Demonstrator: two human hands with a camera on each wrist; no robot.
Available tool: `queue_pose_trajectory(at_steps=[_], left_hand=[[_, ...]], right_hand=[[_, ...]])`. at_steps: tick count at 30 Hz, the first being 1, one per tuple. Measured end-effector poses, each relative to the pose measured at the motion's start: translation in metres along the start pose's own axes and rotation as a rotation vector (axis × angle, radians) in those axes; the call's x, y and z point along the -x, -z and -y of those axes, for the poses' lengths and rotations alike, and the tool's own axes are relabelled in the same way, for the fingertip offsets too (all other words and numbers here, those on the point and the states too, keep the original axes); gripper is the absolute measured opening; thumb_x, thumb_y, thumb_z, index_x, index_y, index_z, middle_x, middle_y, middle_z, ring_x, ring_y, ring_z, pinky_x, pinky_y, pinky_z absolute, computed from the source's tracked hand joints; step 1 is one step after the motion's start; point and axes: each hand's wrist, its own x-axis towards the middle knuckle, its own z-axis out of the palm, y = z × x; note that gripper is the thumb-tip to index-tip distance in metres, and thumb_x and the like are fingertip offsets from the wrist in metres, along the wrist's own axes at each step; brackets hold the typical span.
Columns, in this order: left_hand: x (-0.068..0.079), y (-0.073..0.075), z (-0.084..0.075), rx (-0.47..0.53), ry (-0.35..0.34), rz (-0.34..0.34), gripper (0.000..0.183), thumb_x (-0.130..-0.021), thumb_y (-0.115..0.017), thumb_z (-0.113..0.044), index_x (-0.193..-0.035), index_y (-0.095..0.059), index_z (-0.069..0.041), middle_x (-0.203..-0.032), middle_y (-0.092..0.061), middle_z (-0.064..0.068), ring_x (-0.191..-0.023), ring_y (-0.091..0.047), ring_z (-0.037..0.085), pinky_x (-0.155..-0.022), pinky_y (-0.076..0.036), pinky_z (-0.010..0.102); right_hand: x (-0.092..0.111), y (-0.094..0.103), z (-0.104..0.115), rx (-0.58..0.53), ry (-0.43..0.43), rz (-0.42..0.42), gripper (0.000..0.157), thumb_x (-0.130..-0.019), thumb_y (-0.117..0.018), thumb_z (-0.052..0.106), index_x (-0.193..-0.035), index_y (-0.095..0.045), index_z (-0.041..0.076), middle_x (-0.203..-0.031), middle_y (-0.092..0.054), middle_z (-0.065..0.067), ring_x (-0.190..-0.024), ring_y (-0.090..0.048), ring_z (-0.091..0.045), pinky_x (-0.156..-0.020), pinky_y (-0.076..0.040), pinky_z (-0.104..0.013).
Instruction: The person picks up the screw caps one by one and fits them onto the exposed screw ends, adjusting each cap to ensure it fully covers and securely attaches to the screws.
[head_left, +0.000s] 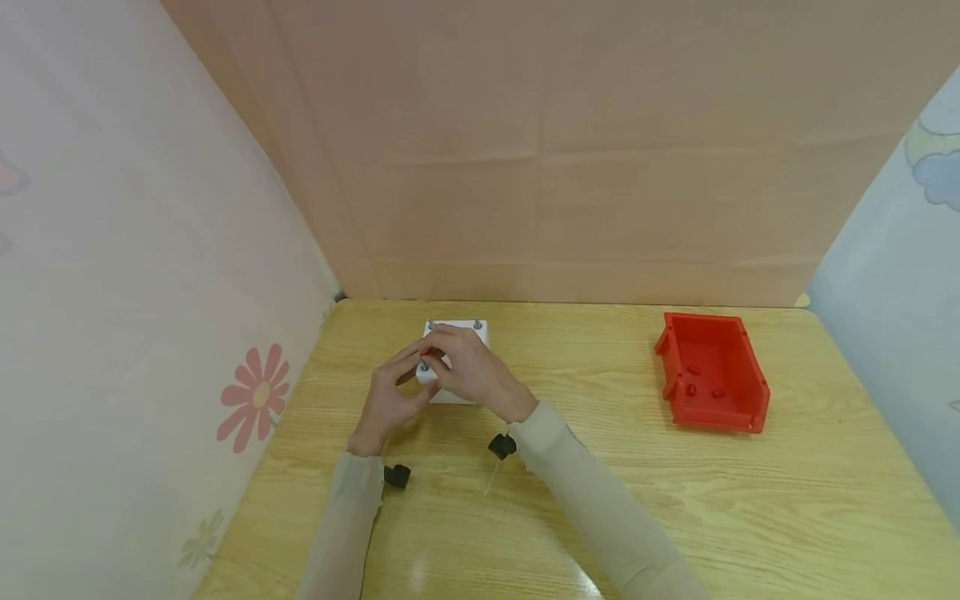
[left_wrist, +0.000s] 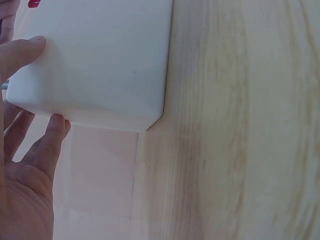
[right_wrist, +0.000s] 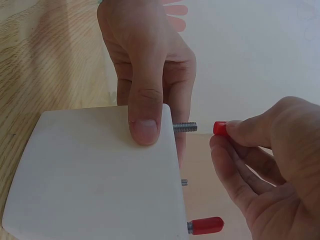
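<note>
A white block (head_left: 457,398) stands on the table, with threaded metal studs sticking out of its top face. My left hand (head_left: 384,408) steadies it at one corner; in the right wrist view the thumb (right_wrist: 145,131) lies on one side, with fingers round the other. Between thumb and fingertips, my right hand (right_wrist: 280,160) pinches a small red cap (right_wrist: 220,128). That cap lines up with a bare stud (right_wrist: 185,127), a short gap apart. Another red cap (right_wrist: 207,225) sits on a nearer stud, while a farther stud (right_wrist: 184,182) shows bare metal.
To the right, a red bin (head_left: 759,408) holds a few small red pieces (head_left: 718,393). Black wrist-worn devices (head_left: 397,477) show beside both cuffs. A patterned wall (head_left: 187,250) borders the wooden table on the left, and a brown sheet (head_left: 540,208) hangs behind it.
</note>
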Motion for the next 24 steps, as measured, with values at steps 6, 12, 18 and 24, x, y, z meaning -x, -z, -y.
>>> queue_pose_trajectory(at_steps=[6,12,18,24], left_hand=[[-0.002,0.000,0.000,0.014,-0.006,0.010,0.052,-0.091,-0.084,-0.002,-0.141,-0.071,-0.009,-0.154,-0.061,0.009,-0.137,-0.063,0.032,-0.103,-0.058,0.029],[-0.002,-0.001,0.002,0.002,-0.012,0.003,0.054,-0.087,-0.087,0.001,-0.139,-0.072,-0.006,-0.153,-0.062,0.012,-0.135,-0.064,0.034,-0.102,-0.058,0.027],[-0.002,-0.002,-0.005,-0.020,-0.010,-0.013,0.055,-0.085,-0.086,0.007,-0.137,-0.071,0.000,-0.151,-0.062,0.019,-0.133,-0.064,0.041,-0.102,-0.056,0.023],[-0.005,0.000,-0.026,0.007,-0.023,-0.009,0.052,-0.086,-0.083,0.011,-0.136,-0.070,0.004,-0.148,-0.062,0.026,-0.131,-0.064,0.046,-0.103,-0.057,0.025]], right_hand=[[-0.001,0.000,-0.003,0.014,-0.009,-0.001,0.014,-0.101,-0.071,-0.002,-0.113,-0.078,-0.003,-0.101,-0.075,-0.008,-0.088,-0.072,-0.014,-0.078,-0.059,-0.013],[-0.001,0.000,-0.004,-0.007,0.002,-0.002,0.014,-0.102,-0.069,-0.003,-0.113,-0.078,-0.003,-0.102,-0.076,-0.009,-0.087,-0.072,-0.015,-0.076,-0.059,-0.014],[-0.002,-0.001,-0.006,-0.034,0.020,-0.006,0.015,-0.102,-0.068,-0.004,-0.114,-0.078,-0.003,-0.104,-0.077,-0.010,-0.087,-0.075,-0.018,-0.076,-0.058,-0.012],[-0.002,-0.003,-0.007,-0.049,0.017,-0.016,0.016,-0.102,-0.067,-0.005,-0.113,-0.078,-0.004,-0.104,-0.078,-0.011,-0.087,-0.076,-0.020,-0.075,-0.058,-0.011]])
